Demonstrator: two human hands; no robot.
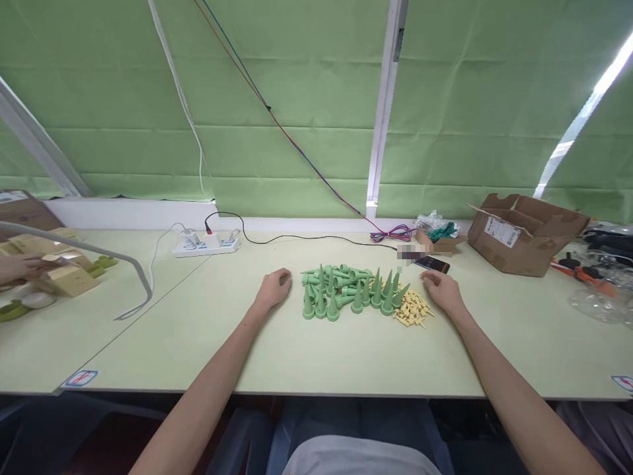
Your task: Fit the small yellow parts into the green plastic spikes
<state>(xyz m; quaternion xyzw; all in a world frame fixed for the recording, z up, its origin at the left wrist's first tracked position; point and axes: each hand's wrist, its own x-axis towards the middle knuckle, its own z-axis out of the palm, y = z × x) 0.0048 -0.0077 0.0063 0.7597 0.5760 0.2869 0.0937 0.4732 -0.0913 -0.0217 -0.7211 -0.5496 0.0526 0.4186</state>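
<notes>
My left hand (275, 289) rests on the table left of a pile of green cone-shaped plastic spikes (341, 284). Its fingers curve loosely, with a gap at the thumb and nothing between them. Some spikes stand upright on round bases; others lie jumbled on their sides. Against the pile's right side is a heap of small pale-yellow plastic pieces (413, 309). Just beyond that heap, my right hand (442, 290) lies on the table, loosely bent, thumb and fingers apart, holding nothing visible. Neither hand touches the pile.
Behind my right hand lies a phone (432, 264) on a black cable. An open cardboard box (524, 234) and clear plastic packaging (598, 303) stand right. A power strip (206, 246) sits back left. A co-worker's hand (20, 267) is among yellow boxes (72, 280) at far left.
</notes>
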